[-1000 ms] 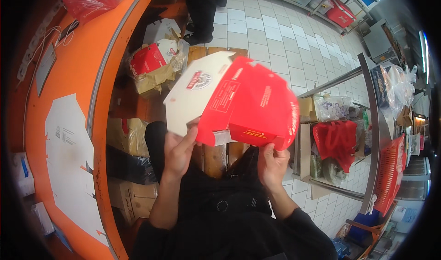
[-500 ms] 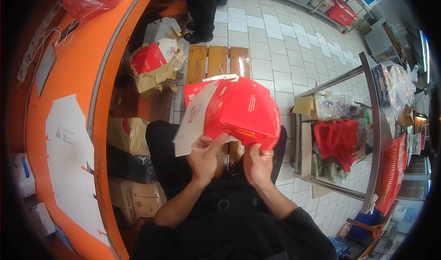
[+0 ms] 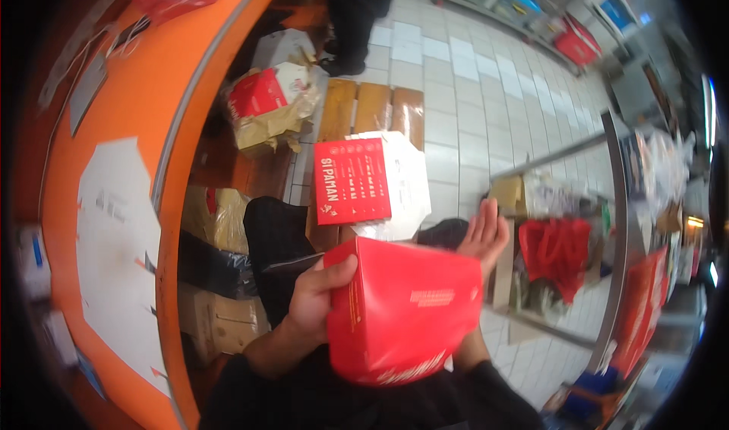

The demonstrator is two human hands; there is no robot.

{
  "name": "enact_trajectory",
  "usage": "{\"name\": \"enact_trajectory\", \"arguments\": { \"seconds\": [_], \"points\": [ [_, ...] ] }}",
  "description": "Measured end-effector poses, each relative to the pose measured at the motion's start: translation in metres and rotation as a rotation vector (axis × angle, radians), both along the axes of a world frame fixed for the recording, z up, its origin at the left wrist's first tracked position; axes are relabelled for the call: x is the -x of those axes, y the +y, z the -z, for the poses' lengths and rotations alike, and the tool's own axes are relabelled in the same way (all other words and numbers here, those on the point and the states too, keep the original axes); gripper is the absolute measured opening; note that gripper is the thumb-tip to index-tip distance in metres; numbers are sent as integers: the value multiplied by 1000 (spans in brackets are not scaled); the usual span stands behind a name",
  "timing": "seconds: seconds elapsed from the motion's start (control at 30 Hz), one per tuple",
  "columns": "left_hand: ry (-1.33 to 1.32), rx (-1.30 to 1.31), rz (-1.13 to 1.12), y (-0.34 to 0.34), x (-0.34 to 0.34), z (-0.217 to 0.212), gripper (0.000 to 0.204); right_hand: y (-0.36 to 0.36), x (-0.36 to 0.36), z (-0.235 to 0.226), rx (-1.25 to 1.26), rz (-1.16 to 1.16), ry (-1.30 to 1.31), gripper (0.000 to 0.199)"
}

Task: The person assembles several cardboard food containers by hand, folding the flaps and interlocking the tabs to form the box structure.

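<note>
A folded red cardboard box [image 3: 402, 316] is held low in front of my body. My left hand [image 3: 315, 297] grips its left edge, thumb over the front face. My right hand [image 3: 486, 236] rises behind the box's upper right corner with fingers spread, touching only the far side. Just beyond the box, a flat red and white box blank [image 3: 372, 183] lies on a wooden bench [image 3: 372, 107]. My dark trouser leg [image 3: 273, 236] shows at the left of the box.
An orange curved counter [image 3: 129, 126] with white paper sheets runs along the left. Brown cartons and a red bag [image 3: 262, 103] sit under it. A person's dark legs [image 3: 353, 20] stand at the top. A metal rack [image 3: 615, 225] with red bags stands right.
The box has come down from a raised, half-open shape to a closed one near my lap. My right hand has come off its side. A flat blank is now in view on the bench.
</note>
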State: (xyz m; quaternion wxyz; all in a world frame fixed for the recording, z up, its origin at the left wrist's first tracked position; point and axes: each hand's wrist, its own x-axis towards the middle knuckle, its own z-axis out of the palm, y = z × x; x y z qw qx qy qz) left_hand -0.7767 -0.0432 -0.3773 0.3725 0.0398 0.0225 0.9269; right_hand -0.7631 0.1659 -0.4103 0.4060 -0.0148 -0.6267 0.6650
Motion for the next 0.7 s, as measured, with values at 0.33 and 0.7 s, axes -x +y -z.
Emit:
{"name": "enact_trajectory", "arguments": {
  "seconds": [0.33, 0.7],
  "points": [
    [961, 1434, -767, 44, -1, -14, 40, -9, -30, -12, -878, -134, -118, 25],
    [587, 938, -665, 32, 30, 17, 33, 9, -4, -79, -423, -713, -132, 65]
  ]
}}
